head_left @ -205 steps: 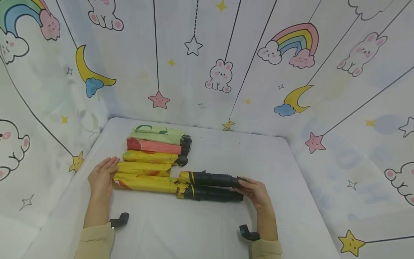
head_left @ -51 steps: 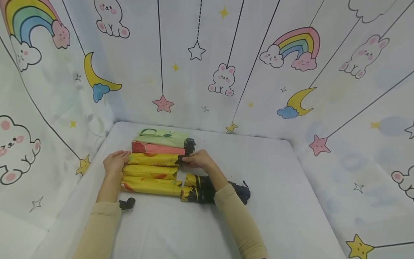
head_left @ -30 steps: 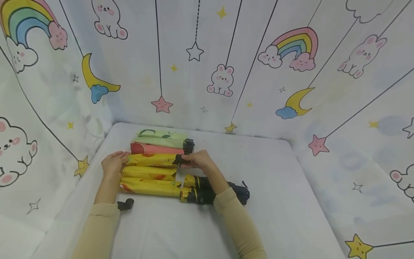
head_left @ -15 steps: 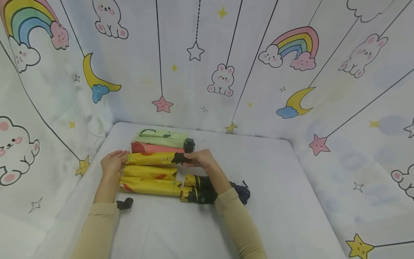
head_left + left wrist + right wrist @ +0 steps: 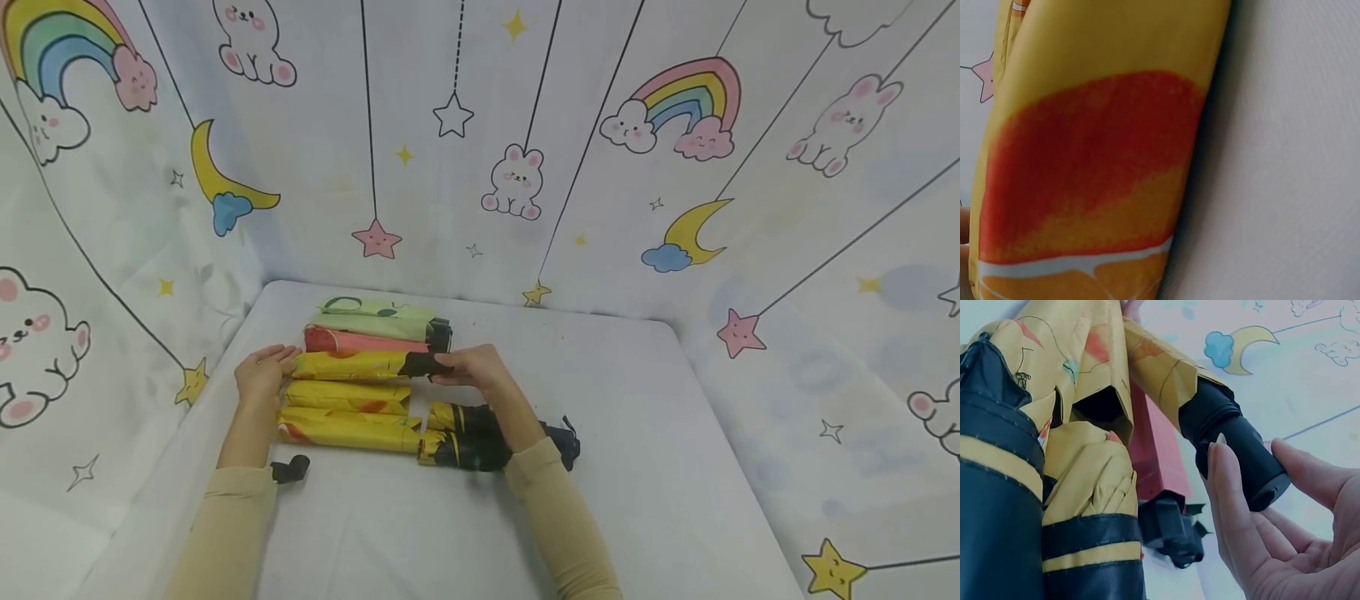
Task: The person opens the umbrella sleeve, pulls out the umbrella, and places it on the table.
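Note:
In the head view my right hand (image 5: 474, 367) pinches the black handle end of a folding umbrella (image 5: 422, 364), between thumb and fingers in the right wrist view. The umbrella is partly out of its yellow sleeve (image 5: 348, 365); the rest is hidden inside. My left hand (image 5: 262, 373) holds the sleeve's left end; few of its fingers show in the left wrist view. Nearer me lie two more yellow sleeves (image 5: 348, 398), flat and side by side. Right of them rest two folded black umbrellas (image 5: 468, 450) with yellow ends, partly under my right forearm.
Beyond the held umbrella lie a red sleeved umbrella (image 5: 367, 338) and a light green one (image 5: 371, 317), black handles to the right. All are on a white-covered table (image 5: 600, 367). A patterned cloth wall (image 5: 450, 192) rises behind and at both sides.
Earlier my right hand was at the two black umbrellas; it has since moved to the third yellow sleeve. Over the last second it has drawn the handle rightward, so more black shows.

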Action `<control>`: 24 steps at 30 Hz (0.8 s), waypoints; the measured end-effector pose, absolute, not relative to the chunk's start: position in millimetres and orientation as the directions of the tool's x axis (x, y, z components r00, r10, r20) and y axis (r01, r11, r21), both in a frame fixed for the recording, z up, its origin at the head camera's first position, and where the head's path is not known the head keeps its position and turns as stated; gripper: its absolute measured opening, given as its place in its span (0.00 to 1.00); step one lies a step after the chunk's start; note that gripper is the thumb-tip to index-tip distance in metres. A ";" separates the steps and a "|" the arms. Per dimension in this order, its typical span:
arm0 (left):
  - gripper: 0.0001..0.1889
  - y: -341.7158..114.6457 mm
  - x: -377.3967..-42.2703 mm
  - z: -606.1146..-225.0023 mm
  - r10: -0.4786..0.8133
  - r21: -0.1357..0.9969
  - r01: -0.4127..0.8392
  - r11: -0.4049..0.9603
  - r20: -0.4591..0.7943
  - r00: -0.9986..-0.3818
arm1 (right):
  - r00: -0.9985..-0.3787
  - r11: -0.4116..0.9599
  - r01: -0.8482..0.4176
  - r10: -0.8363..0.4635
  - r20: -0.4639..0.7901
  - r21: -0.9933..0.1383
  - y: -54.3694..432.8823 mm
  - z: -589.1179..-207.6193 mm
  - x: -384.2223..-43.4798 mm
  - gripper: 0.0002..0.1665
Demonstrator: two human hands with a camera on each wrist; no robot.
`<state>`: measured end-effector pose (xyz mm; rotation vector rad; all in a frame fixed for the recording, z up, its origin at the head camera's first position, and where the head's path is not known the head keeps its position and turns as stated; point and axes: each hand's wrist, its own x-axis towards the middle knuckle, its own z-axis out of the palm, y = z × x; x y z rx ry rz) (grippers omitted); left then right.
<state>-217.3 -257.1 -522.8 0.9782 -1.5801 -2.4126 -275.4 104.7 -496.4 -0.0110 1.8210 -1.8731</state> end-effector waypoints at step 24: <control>0.35 -255.2 -213.0 -512.9 -0.422 0.821 -0.193 -0.537 -0.459 -0.782 | -0.867 0.033 0.366 -0.352 -0.354 -0.930 122.4 -493.6 -272.3 0.20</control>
